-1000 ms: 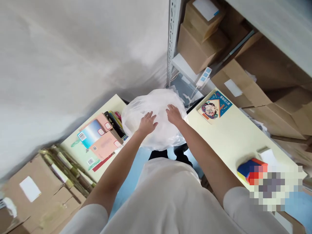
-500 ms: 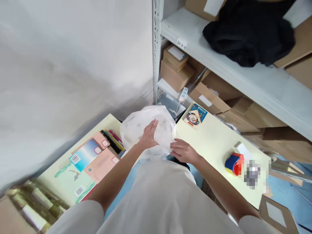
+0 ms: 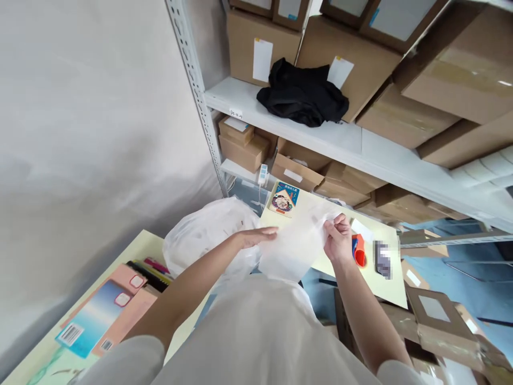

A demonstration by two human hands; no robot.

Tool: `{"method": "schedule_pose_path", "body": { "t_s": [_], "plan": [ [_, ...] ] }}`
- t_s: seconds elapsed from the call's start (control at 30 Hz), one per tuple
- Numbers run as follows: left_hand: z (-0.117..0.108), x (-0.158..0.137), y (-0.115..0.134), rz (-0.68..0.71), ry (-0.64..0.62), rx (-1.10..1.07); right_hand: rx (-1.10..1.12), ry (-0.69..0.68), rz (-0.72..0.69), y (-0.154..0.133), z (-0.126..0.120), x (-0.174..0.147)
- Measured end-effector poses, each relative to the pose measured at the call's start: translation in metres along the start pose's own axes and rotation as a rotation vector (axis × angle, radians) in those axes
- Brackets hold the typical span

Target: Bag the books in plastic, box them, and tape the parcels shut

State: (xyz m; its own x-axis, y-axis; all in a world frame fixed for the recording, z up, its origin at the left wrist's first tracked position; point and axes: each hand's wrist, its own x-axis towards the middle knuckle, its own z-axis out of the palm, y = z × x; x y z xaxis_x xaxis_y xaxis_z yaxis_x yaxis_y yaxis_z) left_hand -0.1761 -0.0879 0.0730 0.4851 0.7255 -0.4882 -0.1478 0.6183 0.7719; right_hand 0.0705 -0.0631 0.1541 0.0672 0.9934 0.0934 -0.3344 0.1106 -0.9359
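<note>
On my feed the right hand (image 3: 339, 240) pinches a translucent plastic sheet (image 3: 292, 248), fingers closed, before the right-hand table (image 3: 377, 227); the left hand (image 3: 254, 237) stretches nearly flat at the sheet's other edge — gripping nothing I can make out. The white plastic bag (image 3: 200, 230) bulges just beside it. I'd judge this as drawing the sheet out — next calls for a firm right pinch. Half a second ago, the right hand was beside the bag.

Bright, diffuse light, soft grey shading low on the wall (image 3: 92, 123), stretched edges, pixelated patch (image 3: 383, 260) at right.
</note>
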Motion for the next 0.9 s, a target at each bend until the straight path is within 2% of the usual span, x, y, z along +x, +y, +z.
{"method": "schedule_pose_path", "body": {
  "t_s": [0.07, 0.13, 0.2, 0.27, 0.37, 0.47, 0.57, 0.63, 0.7, 0.77, 0.83, 0.9],
  "plan": [
    [0.007, 0.007, -0.006, -0.047, -0.132, 0.006, 0.037, 0.070, -0.046, -0.010, -0.010, 0.000],
    [0.008, 0.009, -0.006, -0.001, -0.151, -0.039, 0.048, 0.142, -0.106, -0.019, -0.028, 0.000],
    [0.007, 0.007, 0.000, 0.093, -0.028, -0.118, 0.038, 0.196, -0.125, -0.024, -0.050, -0.002],
    [0.006, 0.008, 0.009, 0.205, 0.096, -0.208, -0.001, 0.229, -0.088, -0.021, -0.071, -0.010],
    [0.016, 0.019, 0.018, 0.287, 0.132, -0.287, -0.093, 0.240, 0.002, -0.004, -0.094, -0.029],
    [0.034, 0.040, 0.018, 0.309, 0.240, -0.223, -0.205, 0.238, 0.030, 0.013, -0.110, -0.046],
    [0.048, 0.059, 0.014, 0.409, 0.504, -0.089, -0.272, 0.261, 0.043, 0.020, -0.128, -0.052],
    [0.052, 0.063, 0.011, 0.493, 0.637, -0.013, -0.299, 0.254, 0.087, 0.022, -0.139, -0.049],
    [0.051, 0.061, 0.007, 0.556, 0.700, 0.082, -0.378, 0.152, 0.165, 0.028, -0.143, -0.041],
    [0.043, 0.057, 0.007, 0.588, 0.761, 0.154, -0.489, -0.028, 0.228, 0.039, -0.136, -0.032],
    [0.027, 0.053, 0.012, 0.621, 0.892, 0.103, -0.582, -0.207, 0.237, 0.053, -0.121, -0.023],
    [0.001, 0.051, 0.025, 0.678, 1.060, -0.039, -0.638, -0.329, 0.213, 0.066, -0.104, -0.016]
  ]
}}
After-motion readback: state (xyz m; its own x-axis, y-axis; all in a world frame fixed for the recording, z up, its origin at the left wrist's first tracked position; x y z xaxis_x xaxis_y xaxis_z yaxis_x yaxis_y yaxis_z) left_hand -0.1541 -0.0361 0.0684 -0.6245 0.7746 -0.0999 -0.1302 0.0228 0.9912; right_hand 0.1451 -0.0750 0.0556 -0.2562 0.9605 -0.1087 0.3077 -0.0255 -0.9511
